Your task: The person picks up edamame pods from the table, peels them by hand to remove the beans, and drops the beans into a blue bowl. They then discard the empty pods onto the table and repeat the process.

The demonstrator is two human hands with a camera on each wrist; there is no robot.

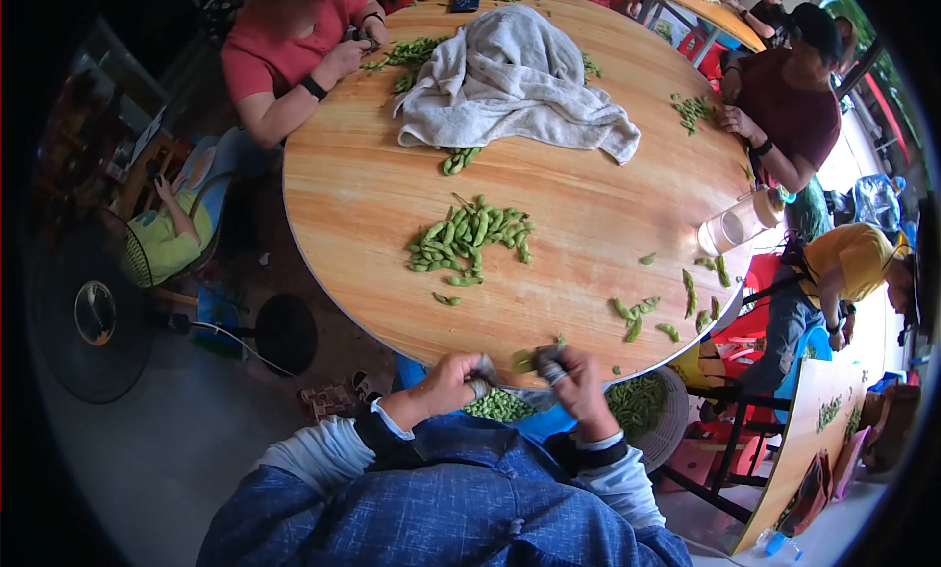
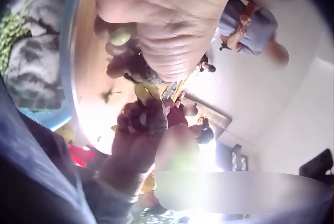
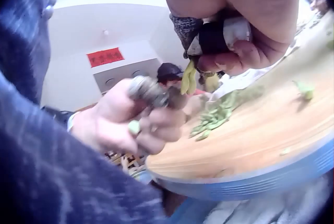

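At the table's near edge, the left hand (image 1: 451, 383) has curled fingers, and in the left wrist view a green bean (image 2: 121, 36) lies held in them. The right hand (image 1: 580, 386), just beside it, pinches a yellowish-green pod (image 3: 189, 78) between thumb and fingers; the pod hangs towards the left hand. Both hands have grey wrappings on some fingers. Green pods (image 1: 470, 236) lie in a pile on the round wooden table (image 1: 549, 190) beyond the hands. Shelled beans (image 1: 498, 406) are below the table edge, partly hidden by the hands.
A grey cloth (image 1: 510, 77) covers a mound on the table. A clear bottle (image 1: 735, 226) stands at the right edge, with scattered pods (image 1: 635, 317) nearer. A white basket (image 1: 674, 410) of pods sits below right. People sit around; a fan (image 1: 95, 314) stands left.
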